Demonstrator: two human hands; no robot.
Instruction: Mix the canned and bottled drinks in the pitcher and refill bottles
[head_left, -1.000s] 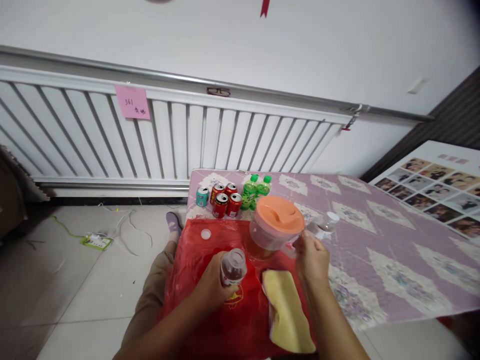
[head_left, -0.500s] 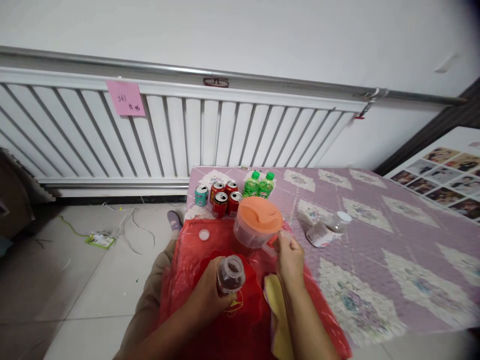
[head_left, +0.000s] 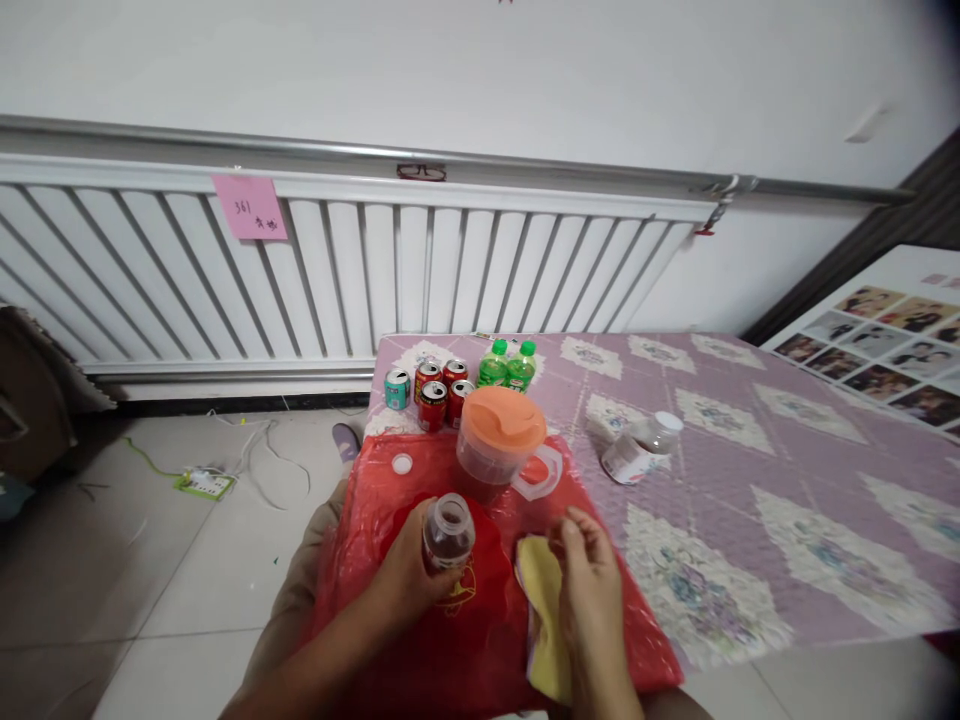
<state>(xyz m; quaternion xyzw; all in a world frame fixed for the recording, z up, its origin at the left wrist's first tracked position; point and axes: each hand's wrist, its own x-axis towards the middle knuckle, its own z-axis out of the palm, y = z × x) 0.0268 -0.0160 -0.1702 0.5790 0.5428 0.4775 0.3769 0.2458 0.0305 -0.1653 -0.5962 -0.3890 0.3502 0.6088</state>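
L hand wrapped round small uncapped bottle, upright over red plastic sheet, dark liquid inside. R hand loosely open, fingers on yellow cloth lying on sheet, holding nothing. Orange-lidded jug just behind, apart from both hands; white cap near sheet's far-left corner.

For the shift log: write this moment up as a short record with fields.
left hand: left hand grips an uncapped small bottle with dark liquid, upright
right hand: right hand rests on yellow cloth
pitcher: orange-lidded pitcher stands free on red plastic sheet
loose cap: white cap on the sheet
behind: cans, two green bottles
table: lying bottle on purple cloth
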